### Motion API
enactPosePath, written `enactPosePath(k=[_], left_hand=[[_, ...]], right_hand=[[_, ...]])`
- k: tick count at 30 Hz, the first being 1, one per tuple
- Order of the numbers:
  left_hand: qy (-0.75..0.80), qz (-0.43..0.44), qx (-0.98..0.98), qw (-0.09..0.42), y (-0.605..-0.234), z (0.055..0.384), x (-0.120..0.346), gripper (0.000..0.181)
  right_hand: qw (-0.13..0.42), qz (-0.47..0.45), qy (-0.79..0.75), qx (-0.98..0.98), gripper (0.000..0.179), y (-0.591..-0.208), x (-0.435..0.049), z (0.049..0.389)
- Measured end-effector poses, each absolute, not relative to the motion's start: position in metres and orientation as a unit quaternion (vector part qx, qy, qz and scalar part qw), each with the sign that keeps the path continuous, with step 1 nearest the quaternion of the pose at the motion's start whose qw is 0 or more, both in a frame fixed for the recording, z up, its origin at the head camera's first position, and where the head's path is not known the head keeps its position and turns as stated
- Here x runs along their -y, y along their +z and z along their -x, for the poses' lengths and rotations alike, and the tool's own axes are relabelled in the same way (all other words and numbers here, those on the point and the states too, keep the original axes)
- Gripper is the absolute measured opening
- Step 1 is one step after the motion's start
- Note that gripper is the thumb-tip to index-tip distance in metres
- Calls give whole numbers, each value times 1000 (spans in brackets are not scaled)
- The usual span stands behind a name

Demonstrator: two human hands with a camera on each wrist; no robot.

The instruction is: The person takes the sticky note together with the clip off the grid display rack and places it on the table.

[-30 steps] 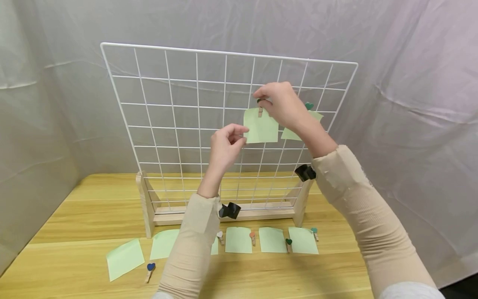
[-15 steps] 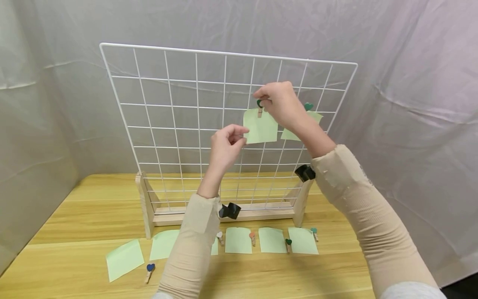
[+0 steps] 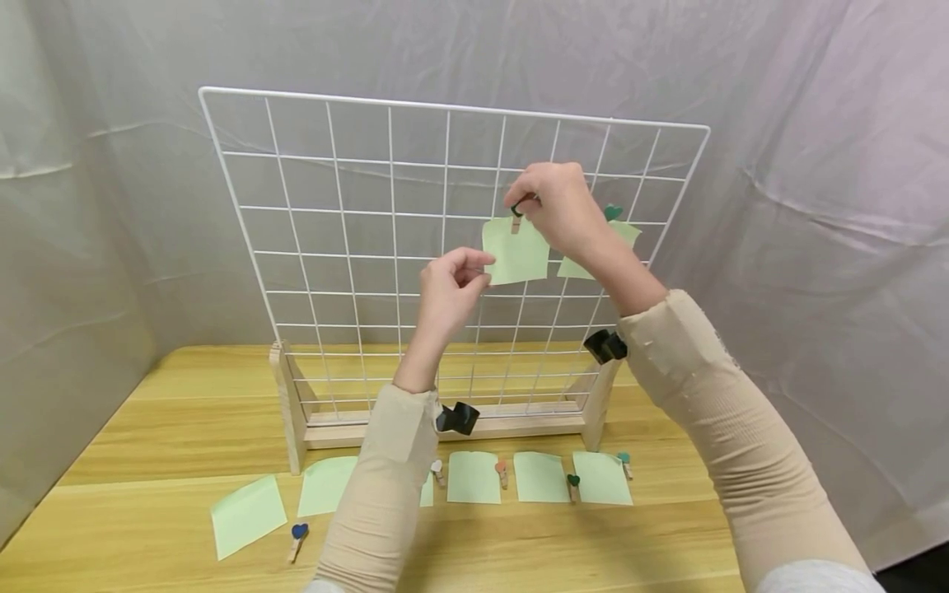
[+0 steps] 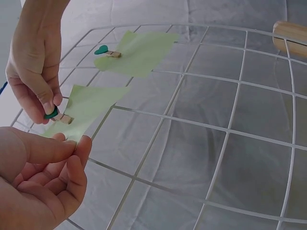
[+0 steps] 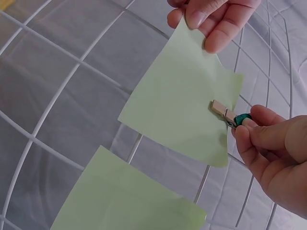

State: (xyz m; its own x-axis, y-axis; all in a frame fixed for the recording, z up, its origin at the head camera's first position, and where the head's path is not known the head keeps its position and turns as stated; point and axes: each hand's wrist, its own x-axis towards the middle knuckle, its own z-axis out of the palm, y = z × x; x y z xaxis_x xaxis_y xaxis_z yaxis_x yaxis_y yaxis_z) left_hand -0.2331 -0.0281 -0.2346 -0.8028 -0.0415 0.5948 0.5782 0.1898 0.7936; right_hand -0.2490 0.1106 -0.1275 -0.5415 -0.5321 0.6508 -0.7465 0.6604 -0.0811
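A pale green paper note [image 3: 519,254] lies against the white wire grid [image 3: 356,210], right of its middle. My right hand [image 3: 559,206] pinches the dark green heart end of a small wooden clothespin [image 5: 223,110], whose wooden jaws overlap the note's top edge. My left hand [image 3: 448,288] pinches the note's left edge between thumb and fingertips, as the left wrist view shows. To the right, a second green note [image 4: 139,53] hangs on the grid under a teal-green heart clothespin [image 4: 108,51]; my right forearm partly covers it in the head view.
Along the table [image 3: 178,428] in front of the grid's wooden stand [image 3: 445,432] lies a row of several green notes [image 3: 473,478]. Heart clothespins lie among them: a blue one [image 3: 298,539], a white one, an orange one [image 3: 501,472] and green ones. My left forearm covers part of the row.
Both hands stay at the same note with hardly any movement. The note's lower right corner has shifted slightly left, and the right fingers cover more of the clothespin's heart than half a second ago.
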Motion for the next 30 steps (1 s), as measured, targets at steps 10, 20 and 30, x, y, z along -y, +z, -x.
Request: enactPosePath(k=[10,20,30], left_hand=[[-612,184,727,253,-235,234,28,14],[-614,176,728,249,-235,234,28,14],[-613,181,726,253,-236,234,32,14]], right_hand=[[311,-369,173,858,29,-129,-110,251],[333,-355,185,854,29,-129,-112,250],[359,-376,197,831,22,-128,-113,250]])
